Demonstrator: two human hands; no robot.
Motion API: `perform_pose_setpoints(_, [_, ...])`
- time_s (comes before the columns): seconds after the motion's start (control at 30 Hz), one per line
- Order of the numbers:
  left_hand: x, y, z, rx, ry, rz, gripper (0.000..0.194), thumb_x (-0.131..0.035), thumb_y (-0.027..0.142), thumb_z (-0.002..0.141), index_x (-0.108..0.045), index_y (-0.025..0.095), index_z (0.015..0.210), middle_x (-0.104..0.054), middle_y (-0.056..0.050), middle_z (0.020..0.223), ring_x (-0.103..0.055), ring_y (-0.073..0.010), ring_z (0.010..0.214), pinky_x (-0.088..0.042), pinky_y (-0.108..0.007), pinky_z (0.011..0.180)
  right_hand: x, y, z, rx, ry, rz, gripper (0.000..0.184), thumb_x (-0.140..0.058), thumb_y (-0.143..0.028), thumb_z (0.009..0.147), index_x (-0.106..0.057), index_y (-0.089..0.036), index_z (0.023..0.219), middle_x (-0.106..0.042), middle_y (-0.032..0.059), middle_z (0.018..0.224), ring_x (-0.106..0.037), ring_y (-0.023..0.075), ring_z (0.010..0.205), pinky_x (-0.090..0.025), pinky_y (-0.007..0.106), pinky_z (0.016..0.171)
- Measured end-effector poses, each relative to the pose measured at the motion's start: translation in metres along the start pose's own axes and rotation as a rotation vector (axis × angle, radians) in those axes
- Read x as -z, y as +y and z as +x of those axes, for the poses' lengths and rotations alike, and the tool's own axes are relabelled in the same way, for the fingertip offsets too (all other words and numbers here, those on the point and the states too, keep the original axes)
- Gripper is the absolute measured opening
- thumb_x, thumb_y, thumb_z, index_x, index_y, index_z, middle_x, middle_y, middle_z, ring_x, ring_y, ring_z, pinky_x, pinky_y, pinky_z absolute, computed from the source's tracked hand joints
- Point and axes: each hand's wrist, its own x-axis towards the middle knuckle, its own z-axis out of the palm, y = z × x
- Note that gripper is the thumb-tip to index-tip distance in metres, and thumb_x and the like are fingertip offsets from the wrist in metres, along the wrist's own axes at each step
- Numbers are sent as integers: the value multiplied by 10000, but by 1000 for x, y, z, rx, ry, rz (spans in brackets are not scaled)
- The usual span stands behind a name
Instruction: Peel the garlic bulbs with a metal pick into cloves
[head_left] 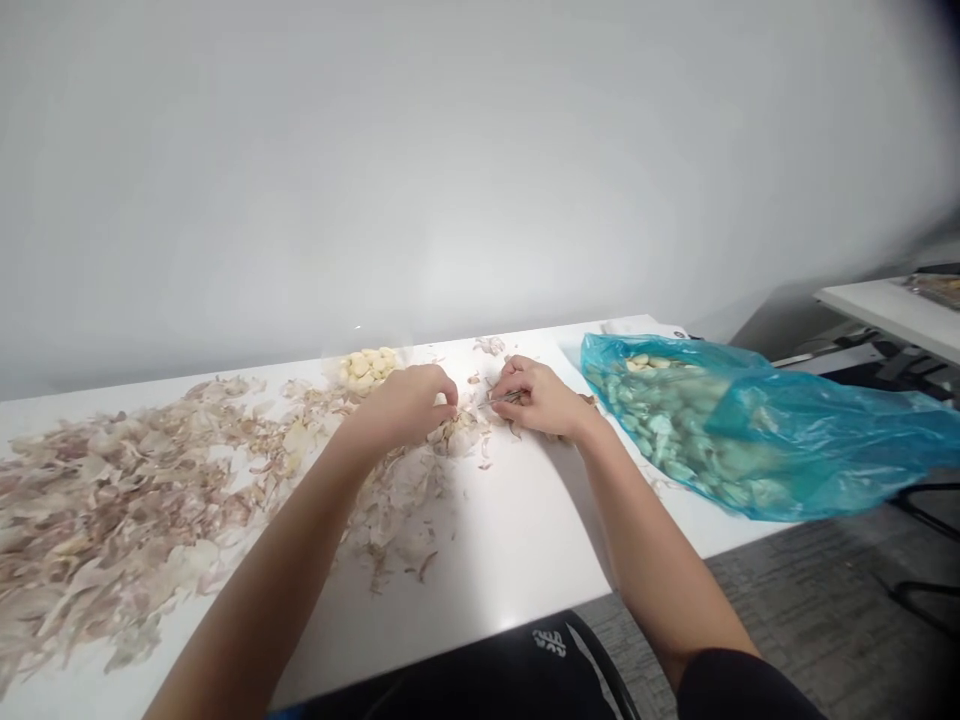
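My left hand (409, 405) is closed in a pinch above loose garlic skins, with a pale garlic clove (441, 399) partly showing at its fingertips. Opposite it, my right hand (538, 398) grips a small knife (495, 400); its thin metal blade points left, toward my left hand, and the handle is hidden by the fingers. Scraps of garlic skin (457, 432) lie on the white table below and between both hands. Just behind my left hand stands a clear container (330, 368) with peeled garlic cloves (366, 368) in it.
A large heap of garlic skins (135, 500) covers the table's left side. On the right, a blue plastic bag (750, 420) full of garlic cloves lies partly over the table edge. A wall (450, 180) rises behind the white table (525, 540). Another table (900, 310) stands at far right.
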Motion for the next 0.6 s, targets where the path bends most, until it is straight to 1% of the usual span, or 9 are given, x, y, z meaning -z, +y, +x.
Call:
perform_pose_setpoints(0.07, [1, 0, 0, -9, 0, 35, 171, -526, 230, 855, -695, 207, 858, -685, -26, 1036, -620, -209, 979, -462, -347, 899, -2, -3, -1, 74, -54, -43, 107, -683, -224, 757, -777, -212, 807, -584, 43, 953, -546, 118, 805, -429, 269, 738])
perform_pose_setpoints(0.17, [3, 4, -1, -11, 15, 100, 180, -517, 195, 873, -696, 195, 848, -681, -24, 1075, -626, -202, 971, -451, -347, 904, -4, -7, -1, 166, -85, -44, 107, -684, -205, 773, -783, -221, 812, -573, 39, 924, -550, 126, 855, -428, 267, 772])
perform_pose_setpoints(0.3, [6, 7, -2, -13, 37, 183, 237, -479, 156, 891, -705, 192, 830, -676, -19, 1124, -627, -190, 949, -434, -354, 897, -6, -9, -1, 164, -82, -9, 140, -670, -210, 785, -784, -215, 866, -544, 54, 995, -549, 117, 851, -424, 249, 725])
perform_pose_setpoints(0.4, [7, 7, -1, -9, 55, 226, 255, -472, 134, 885, -715, 200, 843, -676, -18, 1126, -622, -187, 944, -424, -359, 891, -8, -9, -1, 169, -64, -15, 129, -657, -195, 779, -774, -198, 835, -536, 58, 986, -540, 122, 847, -422, 244, 706])
perform_pose_setpoints(0.5, [8, 6, -1, -18, 73, 237, 254, -474, 145, 890, -718, 207, 853, -673, -17, 1139, -624, -190, 962, -418, -371, 915, -10, -10, -1, 193, -29, -26, 120, -653, -182, 774, -760, -195, 828, -535, 59, 983, -540, 140, 881, -429, 256, 727])
perform_pose_setpoints(0.6, [7, 7, -2, 5, 58, 212, 237, -481, 169, 897, -715, 204, 888, -672, -31, 1131, -621, -202, 993, -424, -373, 927, -12, -9, -1, 215, 6, -38, 121, -643, -156, 771, -744, -189, 828, -539, 57, 975, -547, 151, 908, -439, 276, 772])
